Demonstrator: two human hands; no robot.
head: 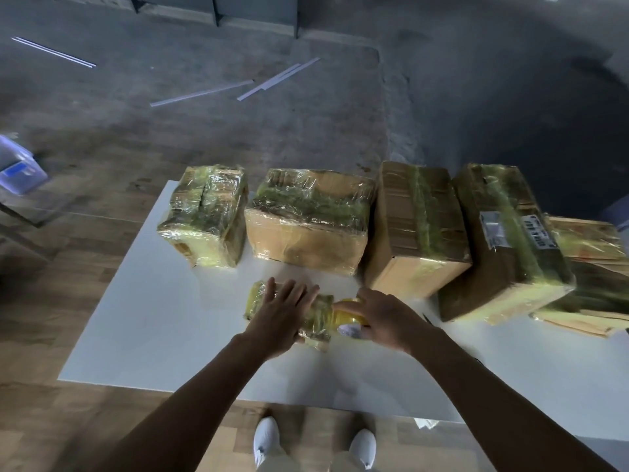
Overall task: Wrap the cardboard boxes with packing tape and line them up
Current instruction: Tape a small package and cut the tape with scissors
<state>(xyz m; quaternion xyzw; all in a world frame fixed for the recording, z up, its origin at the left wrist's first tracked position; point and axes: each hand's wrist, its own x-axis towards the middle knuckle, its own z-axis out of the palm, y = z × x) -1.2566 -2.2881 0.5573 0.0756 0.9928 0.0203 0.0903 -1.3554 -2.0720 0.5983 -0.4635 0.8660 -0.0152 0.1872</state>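
Observation:
A small flat box point(318, 318) wrapped in yellowish tape lies on the white table point(163, 335) near its front. My left hand point(279, 318) presses flat on top of it with straight fingers. My right hand point(381, 318) grips a yellow roll of packing tape point(349, 316) right against the box's right end. Behind them stand taped cardboard boxes in a row: a small one point(204, 216) at the left, a wider one point(306, 219), a tall one point(415, 229), and a long one with a label point(503, 240).
Flattened cardboard point(592, 264) is stacked at the table's right end behind the long box. A clear plastic bin point(18, 168) sits on the floor at the far left. White strips point(272, 85) lie on the grey floor beyond. My white shoes point(267, 441) show below the table edge.

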